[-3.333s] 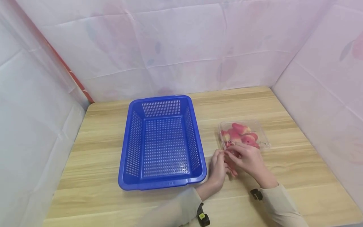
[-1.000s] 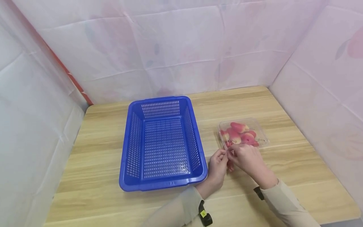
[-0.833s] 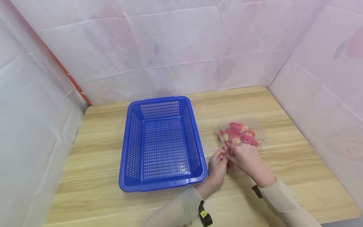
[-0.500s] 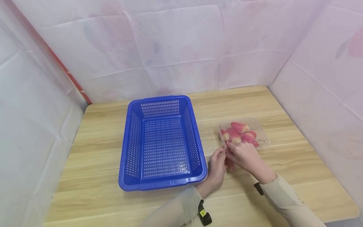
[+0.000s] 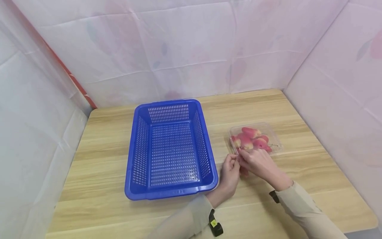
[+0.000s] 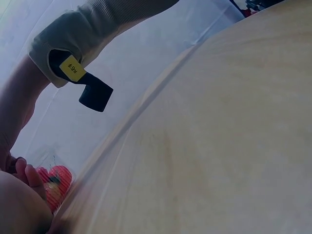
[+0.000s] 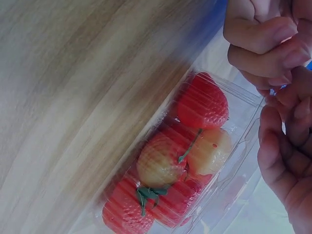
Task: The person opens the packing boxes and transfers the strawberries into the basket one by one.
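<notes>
A clear plastic box (image 5: 277, 134) with its lid down lies right of the blue basket (image 5: 172, 192). Red and yellow fruits (image 5: 251, 132) fill it; the right wrist view shows strawberries (image 7: 202, 100) among them. Both hands meet at the box's near left corner. My left hand (image 5: 229, 174) pinches the edge there from the left, fingers curled. Opposite it, my right hand (image 5: 259, 164) pinches at the same corner with thumb and fingers. The fingertips partly hide the contact point. In the left wrist view, the box is partly behind the fingers (image 6: 31, 178).
The tall-sided perforated basket stands close by the left forearm, its near right corner beside the left hand. Pale printed sheets (image 5: 191, 49) hang at the back and both sides of the wooden table (image 5: 104, 159). Each wrist wears a black strap, the left one (image 5: 214, 224) with a yellow label.
Both hands stay at the box's corner. The right hand has turned slightly over since 3.3 seconds ago, its fingers more curled. Box and basket lie about where they were.
</notes>
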Available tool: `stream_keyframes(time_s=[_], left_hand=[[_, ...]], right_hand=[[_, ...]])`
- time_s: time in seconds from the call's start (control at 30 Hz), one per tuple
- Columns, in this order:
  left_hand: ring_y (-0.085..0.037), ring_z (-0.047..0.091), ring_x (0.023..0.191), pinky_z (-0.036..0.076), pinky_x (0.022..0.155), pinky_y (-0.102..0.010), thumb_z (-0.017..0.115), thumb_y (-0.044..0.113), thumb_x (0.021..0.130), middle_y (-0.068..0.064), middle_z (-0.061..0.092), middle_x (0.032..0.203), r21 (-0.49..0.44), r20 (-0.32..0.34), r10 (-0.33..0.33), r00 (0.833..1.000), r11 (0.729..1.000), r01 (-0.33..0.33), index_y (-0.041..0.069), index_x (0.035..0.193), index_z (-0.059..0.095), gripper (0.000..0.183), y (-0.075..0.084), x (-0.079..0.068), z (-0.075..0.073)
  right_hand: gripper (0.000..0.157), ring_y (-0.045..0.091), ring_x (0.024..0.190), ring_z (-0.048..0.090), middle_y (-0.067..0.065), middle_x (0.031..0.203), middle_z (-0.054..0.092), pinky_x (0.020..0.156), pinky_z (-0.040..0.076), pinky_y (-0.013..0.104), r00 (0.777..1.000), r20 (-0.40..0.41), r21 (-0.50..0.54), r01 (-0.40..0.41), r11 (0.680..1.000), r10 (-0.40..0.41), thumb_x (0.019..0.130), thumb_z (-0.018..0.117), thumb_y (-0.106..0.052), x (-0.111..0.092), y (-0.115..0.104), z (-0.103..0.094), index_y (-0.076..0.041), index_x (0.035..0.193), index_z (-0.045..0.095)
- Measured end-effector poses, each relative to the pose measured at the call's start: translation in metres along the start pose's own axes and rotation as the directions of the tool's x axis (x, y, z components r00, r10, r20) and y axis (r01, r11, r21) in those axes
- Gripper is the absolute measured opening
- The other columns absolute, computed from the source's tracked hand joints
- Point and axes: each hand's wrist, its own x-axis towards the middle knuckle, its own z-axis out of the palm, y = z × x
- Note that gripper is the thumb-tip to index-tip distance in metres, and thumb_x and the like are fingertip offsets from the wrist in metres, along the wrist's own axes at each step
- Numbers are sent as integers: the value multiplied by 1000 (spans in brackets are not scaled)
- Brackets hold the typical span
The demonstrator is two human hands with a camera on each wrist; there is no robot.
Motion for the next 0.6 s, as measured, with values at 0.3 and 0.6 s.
stream_keyframes(time_s=[0.3,0.6], left_hand=[[-14,58,56,45,55,-26,50,3,100,-4,63,72,26,-68,-24,997,999,26,8,96,57,9,-3,0,3],[-14,64,56,52,55,-28,53,9,100,-5,65,71,-10,-38,13,999,1000,-14,8,97,57,5,-6,0,4]], right_hand=[[21,-1,51,22,-12,53,33,42,21,18,998,-51,23,44,999,-43,67,65,-4,6,6,-4,-14,64,47],[19,4,48,39,-6,56,51,42,30,24,996,-84,-14,30,999,-31,61,69,2,39,12,-40,-12,67,58]])
